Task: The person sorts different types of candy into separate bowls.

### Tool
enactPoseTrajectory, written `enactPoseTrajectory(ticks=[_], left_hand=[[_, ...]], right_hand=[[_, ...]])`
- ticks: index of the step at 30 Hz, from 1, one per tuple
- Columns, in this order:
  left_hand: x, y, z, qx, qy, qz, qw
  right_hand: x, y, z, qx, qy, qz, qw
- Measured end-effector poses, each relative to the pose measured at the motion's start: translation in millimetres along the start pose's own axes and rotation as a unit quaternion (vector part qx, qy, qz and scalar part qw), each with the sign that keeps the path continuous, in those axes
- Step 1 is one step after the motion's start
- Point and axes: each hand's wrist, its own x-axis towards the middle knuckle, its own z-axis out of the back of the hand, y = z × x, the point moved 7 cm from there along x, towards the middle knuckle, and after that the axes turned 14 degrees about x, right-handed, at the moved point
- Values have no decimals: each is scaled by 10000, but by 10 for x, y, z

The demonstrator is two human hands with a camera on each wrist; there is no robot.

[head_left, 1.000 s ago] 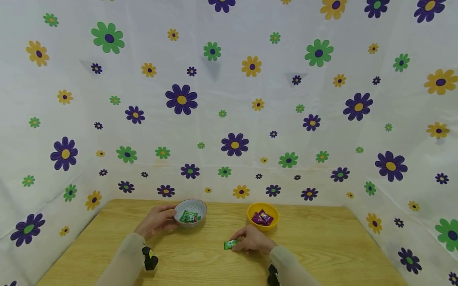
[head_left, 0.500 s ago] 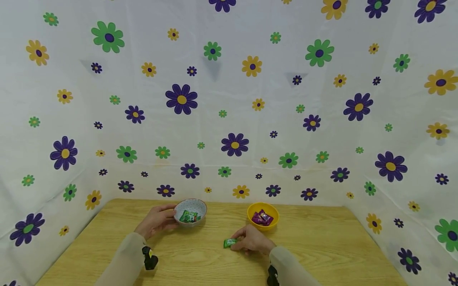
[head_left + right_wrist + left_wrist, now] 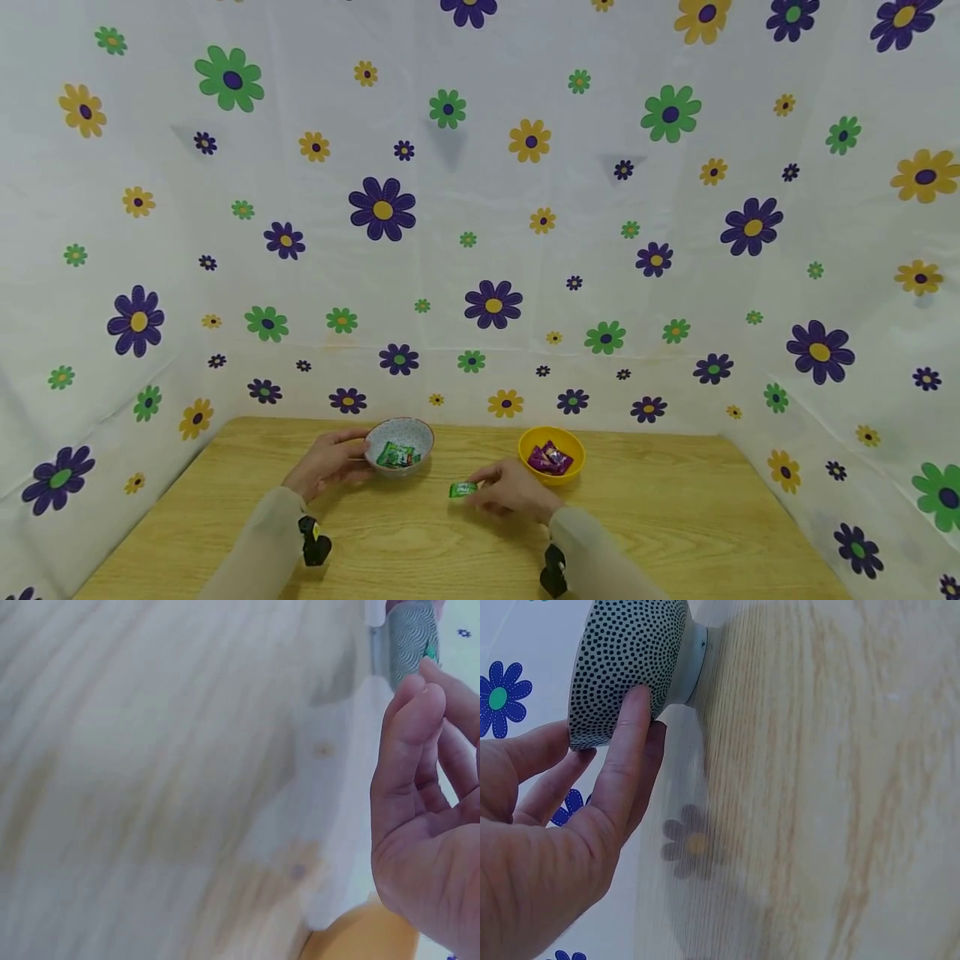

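Observation:
On the left, the speckled bowl stands on the table with several green-wrapped candies inside. My left hand holds its near left side; the left wrist view has the thumb at the rim and the fingers along the dotted outer wall. A green-wrapped candy is pinched between the thumb and fingers of my right hand, slightly above the table between the two bowls. In the right wrist view the fingers mostly hide that candy, with the speckled bowl beyond them.
To the right, a yellow bowl with several purple-wrapped candies stands just behind my right hand. The wooden table ends at a white sheet printed with flowers, at the back and both sides.
My right hand, with the green candy, has moved left and a little away from me toward the speckled bowl. The left hand and both bowls have stayed in place.

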Motion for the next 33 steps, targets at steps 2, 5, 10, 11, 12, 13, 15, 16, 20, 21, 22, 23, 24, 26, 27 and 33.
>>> enactPoseTrajectory(ticks=[2, 5, 10, 11, 12, 13, 15, 16, 20, 21, 22, 23, 24, 26, 27, 33], left_hand=[[-3, -7, -1, 17, -7, -21, 10000], [-12, -9, -4, 60, -19, -26, 10000], [-20, -11, -12, -6, 41, -40, 10000], [-23, -14, -12, -18, 58, -38, 10000], [-25, -15, -12, -19, 66, -35, 10000], [-28, -16, -7, -22, 35, -12, 10000], [-32, -21, -7, 14, 42, -2, 10000], [-34, -25, -10, 48, 60, -4, 10000], [-26, -31, -20, 55, 58, 9, 10000], [-22, -30, -21, 61, 57, 7, 10000], [-17, -27, -21, 62, 57, 8, 10000], [-13, -25, -17, 60, 48, 10, 10000], [-11, -26, -16, 79, 61, -2, 9999], [-4, -15, -8, 56, 21, 26, 10000], [-1, -12, -5, 78, 22, 22, 10000], [-10, -4, 1, 98, 80, -42, 9999]], right_hand=[[29, 55, -40, -60, -77, 31, 9999], [83, 125, -105, -77, -185, 153, 9997], [214, 183, -194, 288, -404, 442, 9978], [240, 189, -208, 356, -457, 509, 9970], [267, 197, -221, 415, -510, 569, 9962], [292, 207, -233, 457, -568, 626, 9954], [333, 231, -256, 525, -668, 704, 9939], [352, 245, -265, 519, -726, 742, 9932], [429, 292, -295, 613, -1017, 800, 9897], [452, 300, -305, 638, -1096, 819, 9885], [474, 308, -316, 658, -1177, 828, 9874], [497, 313, -330, 716, -1246, 832, 9861], [520, 314, -347, 736, -1309, 830, 9852], [555, 324, -394, 860, -1349, 828, 9836], [567, 329, -421, 928, -1358, 819, 9830], [597, 386, -567, 1178, -1159, 895, 9822]])
